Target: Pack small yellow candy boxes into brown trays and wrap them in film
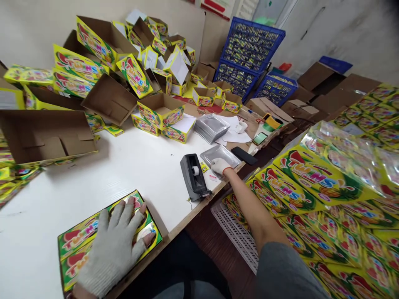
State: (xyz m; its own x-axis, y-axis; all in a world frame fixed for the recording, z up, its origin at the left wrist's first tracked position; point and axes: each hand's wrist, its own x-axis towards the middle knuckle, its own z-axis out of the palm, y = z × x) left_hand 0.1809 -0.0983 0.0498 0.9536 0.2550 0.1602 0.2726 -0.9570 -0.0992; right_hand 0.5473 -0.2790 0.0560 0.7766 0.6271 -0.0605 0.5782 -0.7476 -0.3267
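Observation:
My left hand (115, 245), in a white knit glove with bare fingertips, lies spread flat over a yellow-green box (73, 236) packed with TWINS candy packs, at the table's front edge. Farther right, my gloved right hand (220, 165) is at the front of a low stack of shiny clear plastic bags (222, 153). Its fingers are curled and look closed on the top bag; the fingertips are partly hidden. Between my hands stands a black tape dispenser (193, 178) with a white roll. A small yellow packet (204, 167) lies beside it.
Another bag stack (212, 126), a dark phone (245, 155), a lit phone (259, 138) and a white tape roll (241, 127) lie beyond my right hand. Open cartons (106, 97) pile up at the back left. Plastic-wrapped boxes (311, 178) rise on the right; blue crates (249, 45) stand behind.

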